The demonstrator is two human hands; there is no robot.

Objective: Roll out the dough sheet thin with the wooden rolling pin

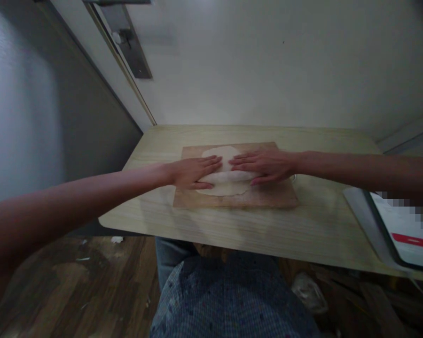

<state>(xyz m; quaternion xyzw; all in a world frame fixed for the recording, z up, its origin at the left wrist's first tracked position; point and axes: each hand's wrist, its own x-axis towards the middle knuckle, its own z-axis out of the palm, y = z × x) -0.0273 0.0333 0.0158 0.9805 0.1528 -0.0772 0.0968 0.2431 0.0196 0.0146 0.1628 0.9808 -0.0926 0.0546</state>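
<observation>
A pale sheet of dough (223,154) lies on a brown wooden board (268,197) in the middle of a light wooden table (303,230). Across the sheet runs a white roller-shaped piece (229,176), either a rolling pin or rolled dough; I cannot tell which. My left hand (193,171) lies flat on its left end, fingers stretched out. My right hand (264,165) lies flat on its right end, fingers stretched toward the left hand. The fingertips of both hands almost meet over the middle.
An open laptop (391,225) sits at the table's right edge. A white wall stands behind the table, and a grey door with a metal handle plate (127,42) is at the left. Dark wooden floor (74,281) with small scraps lies below.
</observation>
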